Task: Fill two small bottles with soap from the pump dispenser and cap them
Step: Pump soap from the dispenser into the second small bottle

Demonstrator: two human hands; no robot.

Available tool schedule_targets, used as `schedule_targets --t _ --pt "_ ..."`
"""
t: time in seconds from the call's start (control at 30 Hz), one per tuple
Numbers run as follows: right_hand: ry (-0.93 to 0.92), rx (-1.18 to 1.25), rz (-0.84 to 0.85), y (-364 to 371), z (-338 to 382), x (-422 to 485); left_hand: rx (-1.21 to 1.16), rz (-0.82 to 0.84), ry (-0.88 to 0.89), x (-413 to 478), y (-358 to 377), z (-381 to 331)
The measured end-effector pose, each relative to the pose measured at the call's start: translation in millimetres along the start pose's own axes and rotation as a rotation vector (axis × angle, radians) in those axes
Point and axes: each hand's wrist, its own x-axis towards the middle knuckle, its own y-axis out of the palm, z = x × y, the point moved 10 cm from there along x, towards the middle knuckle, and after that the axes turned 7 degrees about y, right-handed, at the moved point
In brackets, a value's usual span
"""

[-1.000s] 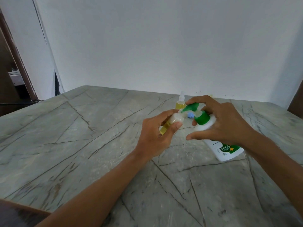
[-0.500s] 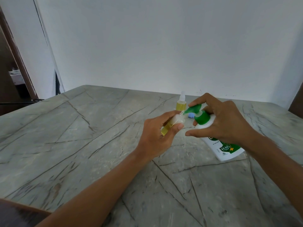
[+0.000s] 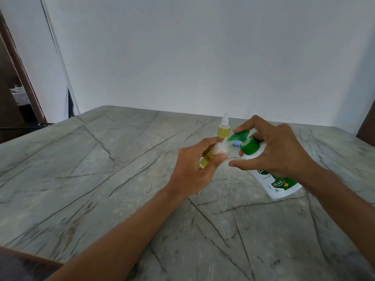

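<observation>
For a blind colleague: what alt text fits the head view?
The left hand holds a small bottle tilted at the green nozzle of a pump dispenser gripped by the right hand. A second bottle with yellow liquid stands behind on the table.

Held bottle + standing bottle = 2 small ones, both w/ yellow liquid. 1 pump dispenser. 1 tiny blue bit, can't tell what. 2 hands: left hand, right hand. 1 table under the lot.
</observation>
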Motion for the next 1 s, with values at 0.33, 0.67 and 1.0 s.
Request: schedule_targets --t 0.33,0.67,1.0 --pt "0.028 -0.015 0.039 2.1 -3.5 0.8 0.003 -0.017 -0.012 -0.3 -1.6 6.1" --pt "0.004 0.022 0.007 1.0 0.6 0.3 0.023 0.002 0.016 -0.5 0.8 1.2" --pt "0.011 0.001 0.022 0.6 -0.8 0.4 0.023 -0.019 0.008 0.0 -1.9 3.8"
